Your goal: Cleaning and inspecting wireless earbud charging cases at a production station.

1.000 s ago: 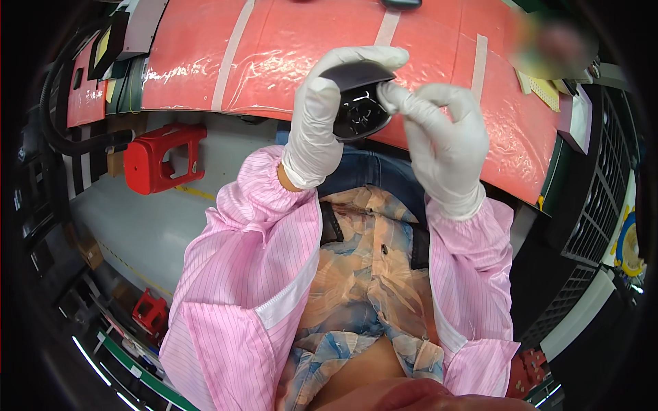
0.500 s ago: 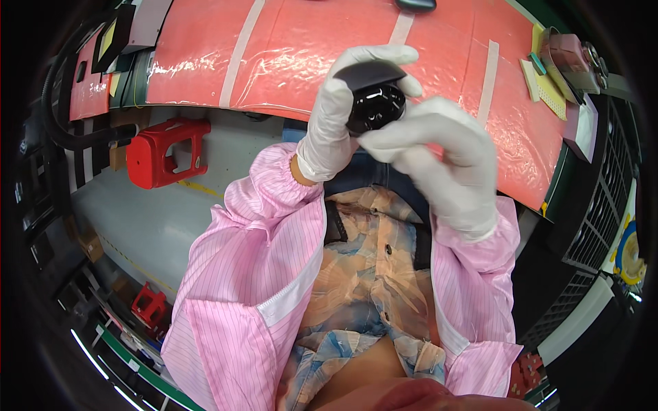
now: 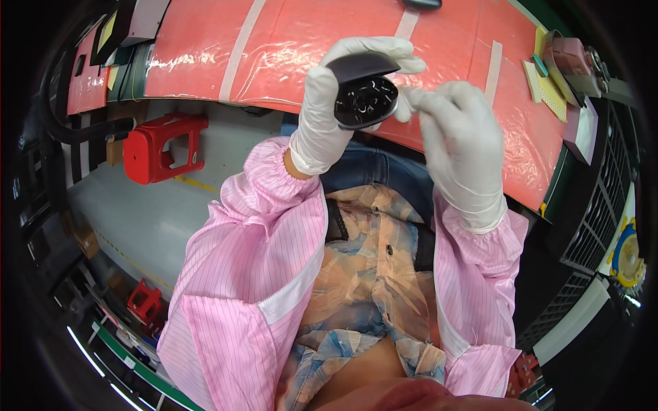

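My left hand (image 3: 321, 127), in a white glove, is closed around a small black hinged case (image 3: 367, 103) with a rounded shape, like an earbud case. Its dark matte lid stands raised, and the glossy inside, full of light reflections, faces me. The left fingers wrap behind the lid and the thumb side presses on the left edge. Just off the case's right edge is my right hand (image 3: 458, 140), also gloved, its thumb and fingertips drawn together in a pinch. Anything between those fingertips is too small or hidden to make out.
Below the hands lies a table with a shiny red cover (image 3: 288, 55) and pale tape strips. A dark rounded object (image 3: 421, 3) rests at its far edge. Yellow pads (image 3: 548, 92) and a pink container (image 3: 570, 58) stand at the right. A red stool (image 3: 161, 151) is on the floor at left.
My right hand has drawn back to the right, off the case's front. My left hand has shifted slightly up and left with the case, whose inside now shows more fully.
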{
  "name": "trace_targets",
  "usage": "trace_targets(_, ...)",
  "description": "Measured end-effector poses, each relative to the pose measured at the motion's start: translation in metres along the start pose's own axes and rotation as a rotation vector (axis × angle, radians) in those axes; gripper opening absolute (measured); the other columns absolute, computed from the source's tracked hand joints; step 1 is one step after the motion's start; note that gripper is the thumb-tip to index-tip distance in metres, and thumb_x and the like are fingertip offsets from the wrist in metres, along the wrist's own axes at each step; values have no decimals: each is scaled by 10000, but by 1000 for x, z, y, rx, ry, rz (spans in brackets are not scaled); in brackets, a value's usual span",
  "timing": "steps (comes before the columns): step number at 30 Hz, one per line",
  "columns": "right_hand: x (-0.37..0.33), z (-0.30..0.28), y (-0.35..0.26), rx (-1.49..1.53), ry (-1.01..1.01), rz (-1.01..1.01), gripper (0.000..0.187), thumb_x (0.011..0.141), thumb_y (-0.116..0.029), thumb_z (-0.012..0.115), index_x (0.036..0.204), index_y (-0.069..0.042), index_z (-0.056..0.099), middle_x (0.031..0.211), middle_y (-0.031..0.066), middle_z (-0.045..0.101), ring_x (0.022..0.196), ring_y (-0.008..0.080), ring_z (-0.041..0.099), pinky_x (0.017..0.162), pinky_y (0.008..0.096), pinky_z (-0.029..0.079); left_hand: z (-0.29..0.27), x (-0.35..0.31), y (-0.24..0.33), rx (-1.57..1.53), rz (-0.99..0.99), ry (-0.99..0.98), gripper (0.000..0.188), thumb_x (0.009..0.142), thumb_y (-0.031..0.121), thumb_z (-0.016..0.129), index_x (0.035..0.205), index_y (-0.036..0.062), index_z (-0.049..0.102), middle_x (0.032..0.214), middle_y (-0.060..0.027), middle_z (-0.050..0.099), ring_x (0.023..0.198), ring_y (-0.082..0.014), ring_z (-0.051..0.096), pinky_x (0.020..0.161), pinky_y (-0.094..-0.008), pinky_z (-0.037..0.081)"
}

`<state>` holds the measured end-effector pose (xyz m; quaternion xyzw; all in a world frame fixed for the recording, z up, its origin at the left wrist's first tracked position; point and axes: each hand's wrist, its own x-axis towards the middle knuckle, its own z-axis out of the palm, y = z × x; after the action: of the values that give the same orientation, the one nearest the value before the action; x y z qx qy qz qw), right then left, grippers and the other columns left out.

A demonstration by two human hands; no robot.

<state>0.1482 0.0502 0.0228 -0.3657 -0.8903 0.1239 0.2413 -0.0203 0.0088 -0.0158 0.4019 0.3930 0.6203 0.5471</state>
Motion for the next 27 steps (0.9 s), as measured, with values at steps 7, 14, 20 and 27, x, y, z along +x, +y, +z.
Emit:
trace_targets(7, -7, 12, 6, 526, 280, 64, 200, 792, 45, 638, 949, -74, 671, 839, 73, 619, 770, 235, 603, 685, 319, 486, 0, 1, -6, -11, -27, -14, 1039, 772, 865, 285, 1250, -37, 483, 1123, -202, 630, 814, -187, 666, 590, -232, 531)
trace_targets(14, 10, 13, 2, 964, -241, 471, 145, 877, -43, 539, 960, 4, 648, 843, 23, 618, 792, 99, 563, 708, 238, 432, -4, -2, -14, 185, 139, -20, 943, 766, 785, 500, 1253, -23, 469, 1133, -167, 617, 1020, -202, 621, 902, -331, 505)
trace_targets(20, -7, 12, 7, 1213, 98, 566, 134, 881, -60, 591, 980, 10, 649, 878, 40, 628, 824, 94, 577, 747, 227, 445, -2, 4, -8, 50, 92, 8, 1047, 740, 871, 357, 1279, -22, 449, 1135, -179, 613, 880, -193, 649, 777, -318, 539)
trace_targets(27, 3, 13, -11, 94, 47, -51, 161, 836, 26, 615, 983, -29, 653, 925, 76, 645, 830, 197, 622, 738, 290, 485, -2, 2, -14, 321, 239, 5, 944, 787, 794, 434, 1277, -13, 447, 1153, -149, 610, 1000, -183, 614, 850, -280, 510)
